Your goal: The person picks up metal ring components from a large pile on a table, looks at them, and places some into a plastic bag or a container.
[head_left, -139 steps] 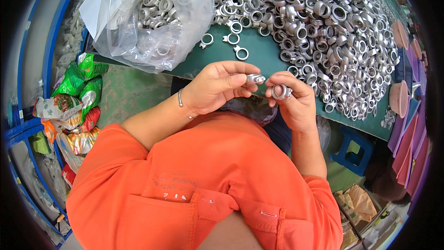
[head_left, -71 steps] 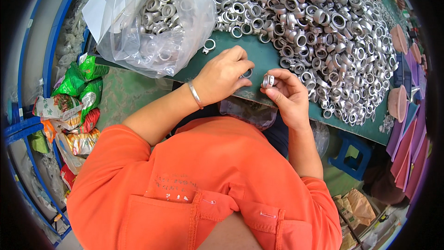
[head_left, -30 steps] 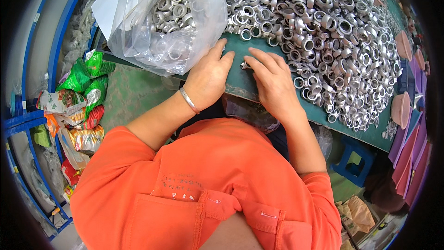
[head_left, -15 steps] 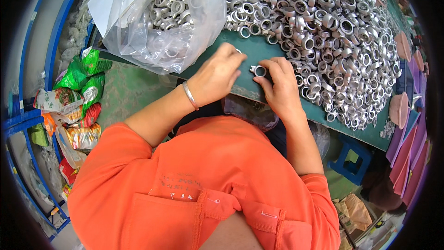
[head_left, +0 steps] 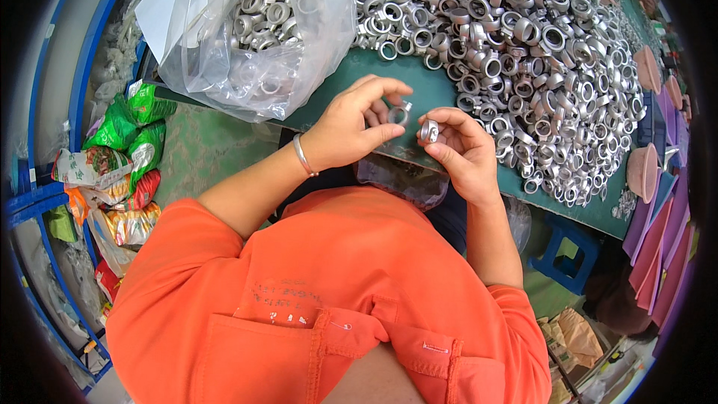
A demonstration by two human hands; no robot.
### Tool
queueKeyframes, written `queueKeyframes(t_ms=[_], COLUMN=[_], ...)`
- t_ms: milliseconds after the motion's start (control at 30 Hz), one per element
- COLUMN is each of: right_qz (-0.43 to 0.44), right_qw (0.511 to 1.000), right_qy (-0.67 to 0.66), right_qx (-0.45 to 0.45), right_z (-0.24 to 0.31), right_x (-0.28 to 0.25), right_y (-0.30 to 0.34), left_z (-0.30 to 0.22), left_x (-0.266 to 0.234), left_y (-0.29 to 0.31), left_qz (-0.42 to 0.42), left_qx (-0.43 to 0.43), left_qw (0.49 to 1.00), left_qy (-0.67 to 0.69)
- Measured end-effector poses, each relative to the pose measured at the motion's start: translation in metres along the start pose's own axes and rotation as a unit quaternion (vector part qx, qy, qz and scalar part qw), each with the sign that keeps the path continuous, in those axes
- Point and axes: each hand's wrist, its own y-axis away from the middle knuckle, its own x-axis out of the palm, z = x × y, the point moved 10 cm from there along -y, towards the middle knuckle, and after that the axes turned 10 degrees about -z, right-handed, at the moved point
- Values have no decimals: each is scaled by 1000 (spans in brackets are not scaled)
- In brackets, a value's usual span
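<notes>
My left hand (head_left: 351, 123) pinches a small silver metal ring (head_left: 399, 114) between thumb and fingers, just above the near edge of the green table (head_left: 441, 93). My right hand (head_left: 462, 151) holds a second silver ring (head_left: 429, 130) close beside it; the two rings are a little apart. A metal bangle (head_left: 301, 155) circles my left wrist. A wide heap of the same silver rings (head_left: 523, 37) lies on the table right behind both hands.
A clear plastic bag (head_left: 254, 30) partly filled with rings sits at the table's left end. Coloured snack packets (head_left: 120, 157) lie by blue rails on the left. A blue stool (head_left: 568, 254) stands at the lower right, with pink sheets (head_left: 658, 209) along the right edge.
Both hands reached flat onto the table near the heap a second ago, then drew back toward me and lifted; each now holds a ring.
</notes>
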Motion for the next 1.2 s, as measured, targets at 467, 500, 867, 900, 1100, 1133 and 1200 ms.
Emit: queueKeyframes(t_ms=[467, 500, 867, 900, 1100, 1133, 1200], right_qz=[14, 12, 168, 148, 25, 12, -25], right_qw=[996, 996, 891, 878, 725, 696, 632], right_qy=[-87, -88, 422, 453, 597, 608, 634], right_qx=[2, 5, 8, -30, -343, -381, -445], right_z=[8, 8, 21, 26, 72, 75, 74], right_x=[2, 3, 22, 23, 66, 76, 93], right_y=[4, 5, 46, 44, -5, -21, -57], left_z=[15, 16, -3, -8, -59, -53, -37], left_x=[10, 10, 42, 38, -7, -8, -12], left_y=[12, 13, 51, 48, -11, -24, -47], left_qz=[3, 1, 237, 201, -149, -168, -192], left_qx=[-112, -121, -38, -9, 246, 238, 212], left_qw=[929, 924, 971, 979, 897, 889, 874], left_qy=[351, 364, 12, -41, -337, -353, -393])
